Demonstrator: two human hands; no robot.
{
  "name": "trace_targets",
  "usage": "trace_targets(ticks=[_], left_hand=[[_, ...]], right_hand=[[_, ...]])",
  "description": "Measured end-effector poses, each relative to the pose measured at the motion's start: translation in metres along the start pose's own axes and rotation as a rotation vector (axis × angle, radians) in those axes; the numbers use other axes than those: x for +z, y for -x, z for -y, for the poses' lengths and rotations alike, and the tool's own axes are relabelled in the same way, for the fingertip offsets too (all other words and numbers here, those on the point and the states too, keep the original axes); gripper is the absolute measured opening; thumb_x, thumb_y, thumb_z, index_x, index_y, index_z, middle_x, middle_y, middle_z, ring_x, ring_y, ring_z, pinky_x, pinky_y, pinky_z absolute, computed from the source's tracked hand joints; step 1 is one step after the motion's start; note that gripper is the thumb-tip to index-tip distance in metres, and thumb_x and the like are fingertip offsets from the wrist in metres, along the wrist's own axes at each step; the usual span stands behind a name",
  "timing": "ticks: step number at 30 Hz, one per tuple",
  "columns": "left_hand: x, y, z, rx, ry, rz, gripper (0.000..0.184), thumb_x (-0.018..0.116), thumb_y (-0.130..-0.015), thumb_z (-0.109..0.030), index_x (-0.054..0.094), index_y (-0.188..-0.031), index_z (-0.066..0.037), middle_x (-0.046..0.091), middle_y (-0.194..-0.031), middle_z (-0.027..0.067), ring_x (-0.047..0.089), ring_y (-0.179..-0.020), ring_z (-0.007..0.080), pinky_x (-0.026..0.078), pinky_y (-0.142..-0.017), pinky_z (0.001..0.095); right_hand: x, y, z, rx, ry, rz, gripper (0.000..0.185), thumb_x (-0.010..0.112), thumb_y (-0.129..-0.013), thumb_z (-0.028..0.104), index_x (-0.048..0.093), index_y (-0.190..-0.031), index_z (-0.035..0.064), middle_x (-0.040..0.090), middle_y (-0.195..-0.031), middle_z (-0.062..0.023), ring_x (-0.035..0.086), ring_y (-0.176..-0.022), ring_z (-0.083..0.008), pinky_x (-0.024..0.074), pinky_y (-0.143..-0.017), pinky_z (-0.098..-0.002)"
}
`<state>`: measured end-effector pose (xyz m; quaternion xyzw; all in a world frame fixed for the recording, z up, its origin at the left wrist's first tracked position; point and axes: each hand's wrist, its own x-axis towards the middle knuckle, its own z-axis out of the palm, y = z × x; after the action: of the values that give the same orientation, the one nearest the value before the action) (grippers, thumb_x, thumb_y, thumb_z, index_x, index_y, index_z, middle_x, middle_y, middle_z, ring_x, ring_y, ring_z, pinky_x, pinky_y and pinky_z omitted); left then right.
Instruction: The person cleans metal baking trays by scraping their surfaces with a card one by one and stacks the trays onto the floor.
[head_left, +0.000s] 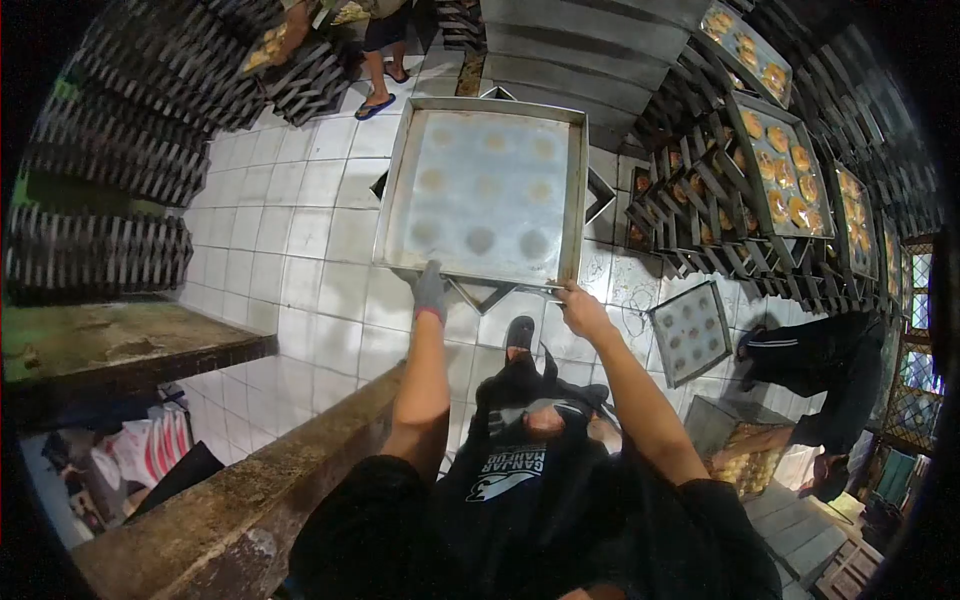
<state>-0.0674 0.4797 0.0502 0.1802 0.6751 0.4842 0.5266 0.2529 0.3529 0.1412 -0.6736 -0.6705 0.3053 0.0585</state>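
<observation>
A large square baking tray (487, 187) lies in front of me, its flat base bearing several round dark and tan marks in rows. At its near edge, left of centre, my left hand (430, 292) in a grey glove is closed on the rim. My bare right hand (583, 310) grips the near right corner, its fingers partly hidden. More square trays or frames are stacked underneath, turned at an angle, and a metal corner (482, 298) of them sticks out below the near edge.
Racks of trays with baked buns (785, 170) stand at the right. A marked tray (690, 332) leans on the tiled floor (330, 240). Stacked trays (110, 150) line the left, above a worn ledge (130, 345). Two other people (385, 50) (820, 370) work nearby.
</observation>
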Motion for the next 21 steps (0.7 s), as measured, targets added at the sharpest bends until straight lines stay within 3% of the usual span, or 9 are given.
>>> trace_targets(ticks=[3, 5, 6, 8, 13, 16, 18, 19, 21], left_hand=[[-0.004, 0.036, -0.001, -0.201, 0.025, 0.252, 0.055, 0.072, -0.092, -0.031, 0.055, -0.141, -0.015, 0.061, -0.130, 0.0025, 0.063, -0.105, 0.0202, 0.057, -0.080, 0.0379], [-0.012, 0.046, 0.029, -0.242, -0.409, 0.365, 0.052, 0.074, -0.092, -0.037, 0.061, -0.136, -0.014, 0.064, -0.128, 0.0043, 0.065, -0.105, 0.0214, 0.059, -0.079, 0.0387], [-0.021, 0.029, 0.065, -0.243, -0.414, 0.366, 0.052, 0.074, -0.092, -0.037, 0.061, -0.136, -0.014, 0.064, -0.128, 0.0043, 0.065, -0.105, 0.0214, 0.059, -0.079, 0.0387], [-0.038, -0.011, 0.137, -0.377, -0.475, 0.630, 0.076, 0.078, -0.087, -0.031, 0.041, -0.151, -0.012, 0.058, -0.138, 0.0116, 0.061, -0.114, 0.0222, 0.057, -0.080, 0.0370], [-0.014, 0.068, 0.049, -0.221, -0.466, 0.467, 0.060, 0.078, -0.086, -0.034, 0.056, -0.136, -0.010, 0.064, -0.122, 0.0130, 0.064, -0.107, 0.0224, 0.056, -0.081, 0.0365], [-0.029, 0.022, 0.079, 0.070, -0.756, 0.311, 0.049, 0.075, -0.092, -0.035, 0.055, -0.130, -0.012, 0.064, -0.116, 0.0090, 0.064, -0.101, 0.0183, 0.055, -0.074, 0.0379], [-0.019, 0.039, 0.020, -0.125, 0.132, 0.013, 0.066, 0.071, -0.096, -0.034, 0.037, -0.152, -0.023, 0.069, -0.115, 0.0068, 0.067, -0.096, 0.0194, 0.055, -0.064, 0.0372], [-0.015, 0.043, -0.001, -0.129, 0.123, 0.017, 0.066, 0.071, -0.096, -0.034, 0.037, -0.152, -0.023, 0.069, -0.115, 0.0068, 0.067, -0.096, 0.0194, 0.055, -0.064, 0.0372], [-0.013, 0.034, -0.026, -0.225, 0.002, 0.212, 0.032, 0.067, -0.099, -0.039, 0.061, -0.121, -0.017, 0.069, -0.097, 0.0026, 0.066, -0.085, 0.0147, 0.052, -0.060, 0.0349]], right_hand=[[-0.006, 0.000, -0.001, -0.016, -0.021, -0.023, 0.036, 0.051, -0.087, 0.001, 0.071, -0.117, 0.0031, 0.065, -0.123, -0.0195, 0.068, -0.109, -0.0403, 0.0549, -0.095, -0.0497], [-0.007, 0.001, -0.003, -0.051, -0.033, -0.032, 0.033, 0.053, -0.086, 0.001, 0.072, -0.113, 0.0031, 0.065, -0.119, -0.0200, 0.068, -0.107, -0.0407, 0.0560, -0.092, -0.0503], [-0.005, 0.000, -0.004, -0.048, -0.037, -0.031, 0.033, 0.053, -0.086, 0.001, 0.072, -0.113, 0.0031, 0.065, -0.119, -0.0200, 0.068, -0.107, -0.0407, 0.0560, -0.092, -0.0503], [-0.001, -0.002, -0.008, -0.088, -0.006, -0.057, 0.030, 0.053, -0.086, 0.001, 0.071, -0.110, 0.0025, 0.066, -0.121, -0.0195, 0.069, -0.105, -0.0409, 0.0565, -0.090, -0.0501], [-0.001, 0.002, -0.011, -0.075, 0.003, -0.058, 0.027, 0.053, -0.088, 0.004, 0.071, -0.108, 0.0026, 0.065, -0.125, -0.0176, 0.070, -0.104, -0.0401, 0.0569, -0.090, -0.0509], [-0.006, -0.002, -0.009, -0.062, 0.076, -0.011, 0.026, 0.053, -0.090, 0.006, 0.071, -0.109, 0.0037, 0.064, -0.126, -0.0169, 0.070, -0.104, -0.0393, 0.0573, -0.089, -0.0508], [-0.006, 0.003, -0.009, -0.008, 0.074, 0.008, 0.027, 0.053, -0.091, 0.007, 0.071, -0.111, 0.0052, 0.064, -0.127, -0.0161, 0.070, -0.105, -0.0388, 0.0576, -0.090, -0.0496], [-0.007, 0.005, -0.009, 0.001, 0.068, 0.009, 0.027, 0.053, -0.091, 0.007, 0.071, -0.111, 0.0052, 0.064, -0.127, -0.0161, 0.070, -0.105, -0.0388, 0.0576, -0.090, -0.0496], [-0.006, 0.002, -0.011, -0.016, 0.084, 0.071, 0.029, 0.052, -0.093, 0.009, 0.069, -0.117, 0.0063, 0.062, -0.134, -0.0148, 0.069, -0.109, -0.0366, 0.0572, -0.093, -0.0480]])
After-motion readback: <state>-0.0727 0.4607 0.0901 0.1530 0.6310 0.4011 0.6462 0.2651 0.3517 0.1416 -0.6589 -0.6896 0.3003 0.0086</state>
